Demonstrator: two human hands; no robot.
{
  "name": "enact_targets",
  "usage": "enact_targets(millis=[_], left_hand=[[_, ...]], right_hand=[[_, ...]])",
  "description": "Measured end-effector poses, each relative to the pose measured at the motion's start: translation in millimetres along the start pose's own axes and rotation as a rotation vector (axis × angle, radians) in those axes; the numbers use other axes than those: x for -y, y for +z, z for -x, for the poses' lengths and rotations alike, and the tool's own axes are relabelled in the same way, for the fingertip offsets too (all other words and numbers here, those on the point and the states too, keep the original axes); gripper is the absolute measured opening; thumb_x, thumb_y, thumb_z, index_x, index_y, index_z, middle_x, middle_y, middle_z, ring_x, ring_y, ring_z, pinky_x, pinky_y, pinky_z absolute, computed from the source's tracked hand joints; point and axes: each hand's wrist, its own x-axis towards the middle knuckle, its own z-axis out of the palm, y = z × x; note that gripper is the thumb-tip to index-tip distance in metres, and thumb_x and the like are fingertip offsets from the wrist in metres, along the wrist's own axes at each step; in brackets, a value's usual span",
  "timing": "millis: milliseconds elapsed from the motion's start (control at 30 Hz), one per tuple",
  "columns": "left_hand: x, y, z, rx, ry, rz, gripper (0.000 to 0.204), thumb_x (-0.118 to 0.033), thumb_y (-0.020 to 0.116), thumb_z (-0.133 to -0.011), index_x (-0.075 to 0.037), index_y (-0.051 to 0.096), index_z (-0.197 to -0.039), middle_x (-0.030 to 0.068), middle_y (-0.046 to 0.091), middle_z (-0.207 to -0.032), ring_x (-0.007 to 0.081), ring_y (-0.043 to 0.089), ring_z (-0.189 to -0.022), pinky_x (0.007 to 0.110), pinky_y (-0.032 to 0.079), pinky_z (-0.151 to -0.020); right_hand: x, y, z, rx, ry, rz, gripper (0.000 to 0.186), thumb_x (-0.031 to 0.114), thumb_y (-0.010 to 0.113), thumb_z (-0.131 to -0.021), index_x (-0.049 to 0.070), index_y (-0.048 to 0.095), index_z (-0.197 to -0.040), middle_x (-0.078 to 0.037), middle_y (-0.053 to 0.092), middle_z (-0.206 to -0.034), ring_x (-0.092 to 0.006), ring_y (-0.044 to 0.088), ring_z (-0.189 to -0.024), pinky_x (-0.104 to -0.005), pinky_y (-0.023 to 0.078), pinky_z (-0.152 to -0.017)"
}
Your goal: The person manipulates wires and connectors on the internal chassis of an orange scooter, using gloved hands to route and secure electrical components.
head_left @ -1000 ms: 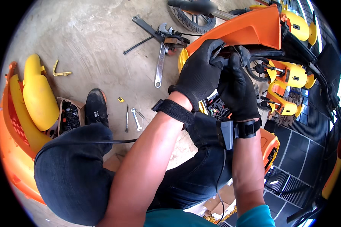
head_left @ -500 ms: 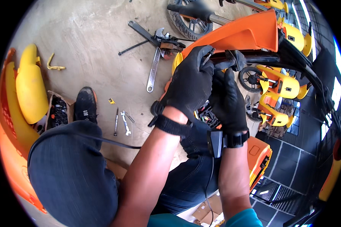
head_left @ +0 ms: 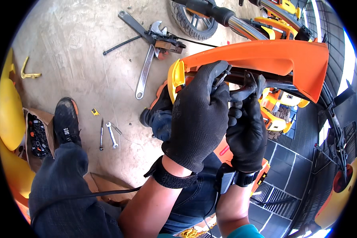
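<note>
Both my hands wear black gloves and work close together below a long orange body panel [head_left: 242, 55]. My left hand [head_left: 200, 115] is closed, thumb and forefinger pinching a small dark metal piece [head_left: 221, 77] whose exact kind I cannot make out. Beside it my right hand [head_left: 248, 135] is closed, its fingers curled against a black curved part [head_left: 244, 92] with a flat end. The pinched piece sits just left of that curved part; whether the two touch is hidden by the gloves. Behind them a dark bar runs along the panel's underside.
On the concrete floor lie a large wrench [head_left: 145, 73], a double-ended spanner [head_left: 112, 135], a screwdriver-like rod [head_left: 101, 134] and a yellow hooked piece [head_left: 29, 70]. A cardboard box of small black parts [head_left: 39, 137] stands by my shoe [head_left: 67, 121]. Yellow panels line the left; a wheel [head_left: 194, 22] stands beyond.
The view has shifted, so the panel and hands appear lower and the floor tools further left. My right fingers are now more curled beside the black curved part; the left still pinches.
</note>
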Motion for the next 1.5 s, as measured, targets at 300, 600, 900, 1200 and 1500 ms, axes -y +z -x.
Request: enact_targets(millis=[300,600,900,1200,1500], left_hand=[[10.6,-4.6,-2.1,0.016,0.101,-0.047,0.034,-0.007,0.054,-0.092,0.005,0.055,-0.124,0.0178,0.065,-0.11,0.0222,0.065,-0.101,0.032,0.05,-0.09],[9.3,-2.5,2.3,-0.047,0.177,-0.122,0.028,-0.006,0.056,-0.089,0.003,0.059,-0.116,0.0186,0.065,-0.105,0.0285,0.065,-0.097,0.036,0.051,-0.086],[-11.4,-6.5,2.1,0.011,0.296,-0.455,0.026,-0.005,0.056,-0.086,0.001,0.063,-0.111,0.0205,0.066,-0.102,0.032,0.066,-0.091,0.037,0.053,-0.08],[-29.6,-13.6,-23.1,0.161,0.428,-0.757,0.03,-0.015,0.054,-0.089,-0.001,0.066,-0.112,0.0198,0.069,-0.089,0.0267,0.068,-0.078,0.035,0.053,-0.075],[-47.8,3.2,-38.9,0.391,0.262,-0.962,0.032,-0.014,0.056,-0.088,0.002,0.065,-0.115,0.0145,0.071,-0.089,0.0164,0.067,-0.077,0.028,0.053,-0.072]], right_hand=[[-4.0,4.6,-0.5,0.057,0.014,-0.139,0.03,0.023,0.049,-0.101,0.003,0.052,-0.124,-0.007,0.061,-0.096,-0.0124,0.054,-0.079,-0.0261,0.047,-0.067],[-3.2,2.6,-4.3,0.032,0.001,0.002,0.027,0.025,0.051,-0.1,0.003,0.055,-0.115,-0.007,0.06,-0.09,-0.0119,0.053,-0.076,-0.0254,0.045,-0.066],[-2.3,10.6,5.4,-0.091,-0.088,0.137,0.027,0.025,0.052,-0.1,0.003,0.057,-0.114,-0.006,0.059,-0.093,-0.0122,0.052,-0.077,-0.0258,0.044,-0.066],[9.7,3.3,2.5,0.185,-0.093,0.329,0.034,0.022,0.052,-0.1,-0.007,0.058,-0.117,-0.008,0.064,-0.096,-0.0121,0.059,-0.084,-0.0236,0.05,-0.071],[32.3,-23.3,10.7,0.193,-0.204,0.537,0.029,0.021,0.058,-0.096,-0.004,0.063,-0.11,-0.007,0.067,-0.092,-0.0107,0.062,-0.08,-0.023,0.052,-0.073]])
